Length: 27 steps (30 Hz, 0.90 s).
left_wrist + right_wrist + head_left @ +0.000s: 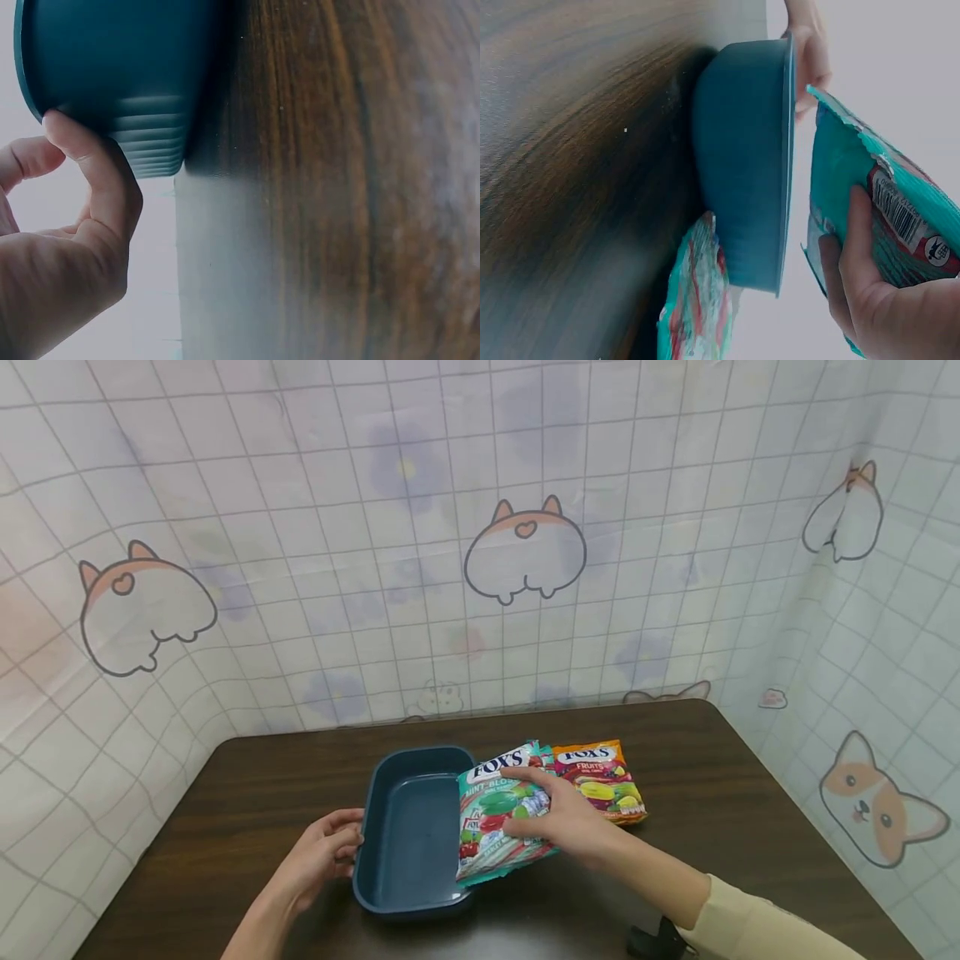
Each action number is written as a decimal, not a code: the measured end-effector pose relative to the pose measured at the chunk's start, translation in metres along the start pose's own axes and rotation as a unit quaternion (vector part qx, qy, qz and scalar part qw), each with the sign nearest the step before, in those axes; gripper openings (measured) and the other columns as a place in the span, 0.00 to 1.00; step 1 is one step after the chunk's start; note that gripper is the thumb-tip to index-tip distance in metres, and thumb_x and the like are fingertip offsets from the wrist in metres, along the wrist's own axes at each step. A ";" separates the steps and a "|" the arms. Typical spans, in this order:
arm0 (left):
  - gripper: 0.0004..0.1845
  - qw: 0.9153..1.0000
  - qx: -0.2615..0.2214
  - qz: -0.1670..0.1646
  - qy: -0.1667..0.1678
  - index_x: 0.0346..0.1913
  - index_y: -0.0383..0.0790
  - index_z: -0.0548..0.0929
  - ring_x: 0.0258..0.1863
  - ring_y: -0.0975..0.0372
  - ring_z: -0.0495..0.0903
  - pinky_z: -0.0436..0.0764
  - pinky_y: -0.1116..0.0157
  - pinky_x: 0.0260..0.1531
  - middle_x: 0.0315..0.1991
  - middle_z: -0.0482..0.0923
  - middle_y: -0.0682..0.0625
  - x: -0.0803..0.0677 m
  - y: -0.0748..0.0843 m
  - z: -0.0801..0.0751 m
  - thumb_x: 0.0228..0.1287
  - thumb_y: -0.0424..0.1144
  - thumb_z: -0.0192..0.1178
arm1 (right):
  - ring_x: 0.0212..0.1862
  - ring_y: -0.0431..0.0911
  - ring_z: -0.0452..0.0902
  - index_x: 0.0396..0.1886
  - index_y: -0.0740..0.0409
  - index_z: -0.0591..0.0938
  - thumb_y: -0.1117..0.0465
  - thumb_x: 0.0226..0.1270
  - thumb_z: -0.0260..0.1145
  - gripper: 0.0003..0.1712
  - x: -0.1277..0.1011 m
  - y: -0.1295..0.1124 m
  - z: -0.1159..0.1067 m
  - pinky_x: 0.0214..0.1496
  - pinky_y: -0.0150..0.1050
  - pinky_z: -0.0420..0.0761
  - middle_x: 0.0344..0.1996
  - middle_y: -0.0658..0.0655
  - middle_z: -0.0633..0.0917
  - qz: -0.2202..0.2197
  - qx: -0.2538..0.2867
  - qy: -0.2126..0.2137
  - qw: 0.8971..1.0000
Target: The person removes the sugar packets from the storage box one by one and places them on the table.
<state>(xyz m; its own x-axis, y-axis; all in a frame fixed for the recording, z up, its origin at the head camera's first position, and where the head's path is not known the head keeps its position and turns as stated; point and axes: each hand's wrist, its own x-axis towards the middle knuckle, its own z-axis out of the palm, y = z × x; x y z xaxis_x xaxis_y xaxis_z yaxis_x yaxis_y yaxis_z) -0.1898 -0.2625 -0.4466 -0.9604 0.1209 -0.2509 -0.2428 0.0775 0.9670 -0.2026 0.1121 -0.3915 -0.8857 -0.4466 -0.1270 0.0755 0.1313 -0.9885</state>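
Note:
A dark blue plastic tray [408, 839] with a raised rim stands on the table. At its left side, my left hand [318, 852] has curled fingers at the rim; the left wrist view shows a bent fingertip [64, 127] against the tray's edge. Held in my right hand [566, 818] is a teal bag of Fox's candy [487, 835], tilted above the tray's right edge. Fingers [860, 232] spread across the bag's barcoded back in the right wrist view. Another teal candy bag [697, 300] lies against the tray's outer wall, mostly hidden behind the held one in the head view.
An orange Fox's Fruits bag [600, 785] lies right of the tray, partly behind my right hand. The dark wooden table [262, 777] reaches back to a white grid-patterned cloth [390, 635]. A black object [658, 939] shows beneath the right sleeve.

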 end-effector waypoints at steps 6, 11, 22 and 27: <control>0.29 1.000 -0.004 -0.004 -0.006 0.70 0.23 0.61 0.32 0.63 0.81 0.82 0.63 0.33 0.42 0.82 0.48 -0.001 -0.001 -0.001 0.71 0.30 0.54 | 0.56 0.55 0.76 0.76 0.49 0.70 0.59 0.65 0.76 0.41 -0.008 0.003 -0.011 0.52 0.46 0.84 0.67 0.66 0.67 -0.003 0.005 -0.006 1.000; 0.29 1.000 -0.012 0.000 -0.019 0.70 0.23 0.60 0.32 0.63 0.81 0.83 0.63 0.32 0.41 0.82 0.48 -0.001 0.001 -0.003 0.71 0.30 0.55 | 0.54 0.55 0.78 0.76 0.49 0.70 0.58 0.65 0.75 0.41 -0.012 0.006 -0.026 0.51 0.44 0.84 0.68 0.68 0.67 -0.007 -0.001 0.002 1.000; 0.29 0.999 -0.016 0.008 -0.027 0.70 0.23 0.60 0.32 0.63 0.80 0.83 0.63 0.32 0.39 0.81 0.49 0.001 0.002 -0.006 0.72 0.30 0.55 | 0.53 0.55 0.80 0.78 0.49 0.68 0.60 0.66 0.75 0.42 -0.019 0.014 -0.055 0.50 0.43 0.84 0.75 0.67 0.58 -0.008 0.003 0.010 1.000; 0.29 0.999 -0.020 0.007 -0.032 0.70 0.23 0.59 0.32 0.63 0.80 0.83 0.63 0.32 0.40 0.81 0.49 0.001 -0.001 -0.007 0.71 0.30 0.55 | 0.53 0.55 0.81 0.78 0.48 0.68 0.59 0.67 0.74 0.41 -0.021 0.021 -0.070 0.50 0.43 0.84 0.72 0.68 0.62 -0.004 0.006 0.018 1.000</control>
<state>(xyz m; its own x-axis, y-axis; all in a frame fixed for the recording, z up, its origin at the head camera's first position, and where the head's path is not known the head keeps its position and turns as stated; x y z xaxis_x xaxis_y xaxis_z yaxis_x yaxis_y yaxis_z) -0.1914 -0.2690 -0.4475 -0.9538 0.1840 -0.2376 -0.2350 0.0361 0.9713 -0.2145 0.1866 -0.4042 -0.9024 -0.4149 -0.1166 0.0742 0.1170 -0.9904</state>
